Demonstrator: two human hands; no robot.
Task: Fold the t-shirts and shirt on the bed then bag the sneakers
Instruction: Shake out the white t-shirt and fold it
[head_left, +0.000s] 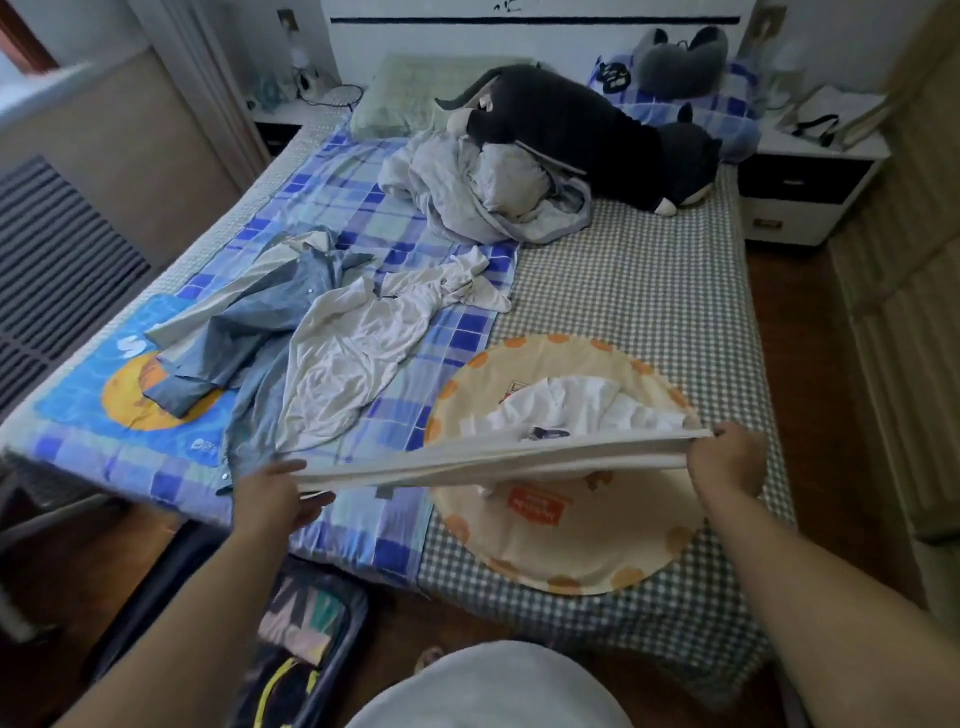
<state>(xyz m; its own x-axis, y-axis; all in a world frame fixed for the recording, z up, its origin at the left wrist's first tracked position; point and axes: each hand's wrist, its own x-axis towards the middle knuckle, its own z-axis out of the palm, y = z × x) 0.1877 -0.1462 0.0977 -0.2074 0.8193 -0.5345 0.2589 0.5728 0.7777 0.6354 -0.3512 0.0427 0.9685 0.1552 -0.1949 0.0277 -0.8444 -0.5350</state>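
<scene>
Bedroom, checked bed (649, 291): left hand (272, 496) and right hand (727, 460) pinching stretched white t-shirt (493, 460) over round orange-spotted cream basket (561, 545); white garment (566, 405) lying inside basket; blue denim shirt (249, 332) sprawling left of basket.

dim room, soft daylight upper left, wide-angle edge warp, blur.

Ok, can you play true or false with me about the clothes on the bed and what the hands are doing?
1. Both hands hold a white t-shirt stretched between them. True: the left hand and right hand each grip an end.
2. The blue shirt is neatly folded. False: it lies spread and crumpled.
3. A dark plush toy lies near the pillows. True.
4. The round orange-dotted mat is on the floor. False: it lies on the bed.
</scene>
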